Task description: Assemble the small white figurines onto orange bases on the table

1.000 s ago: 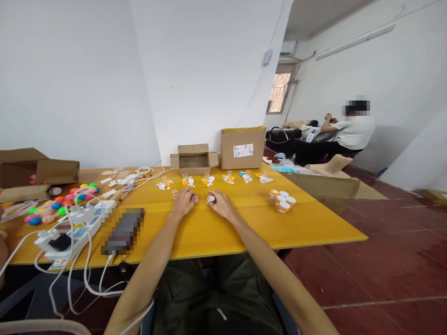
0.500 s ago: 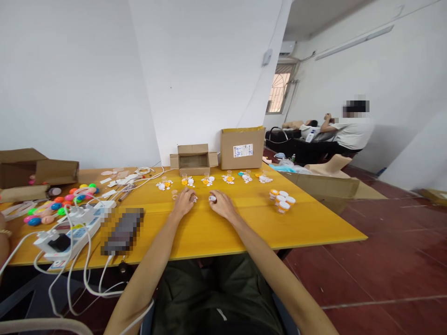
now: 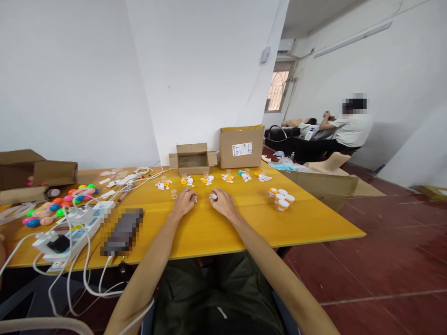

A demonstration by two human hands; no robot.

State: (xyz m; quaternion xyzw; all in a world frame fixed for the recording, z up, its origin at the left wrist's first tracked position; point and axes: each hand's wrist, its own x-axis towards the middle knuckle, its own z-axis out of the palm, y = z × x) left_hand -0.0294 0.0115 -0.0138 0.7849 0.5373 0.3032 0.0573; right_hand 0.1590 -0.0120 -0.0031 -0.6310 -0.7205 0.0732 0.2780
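Right hand (image 3: 223, 204): we pinch a small, round, white plastic-looking piece (image 3: 213, 197); loosened fingers could drop it. Left hand (image 3: 185, 203): curled (grip hidden, we cannot tell).

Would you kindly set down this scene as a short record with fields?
Surface: yellow table
Left hand: fingers curled beside small white pieces; grip unclear
Right hand: fingers around a small white round item
Far side: piles of small parts, open cardboard box, labelled box
Right side: lidded containers, clustered
Left side: power strip, colourful balls
Background: seated person in white top
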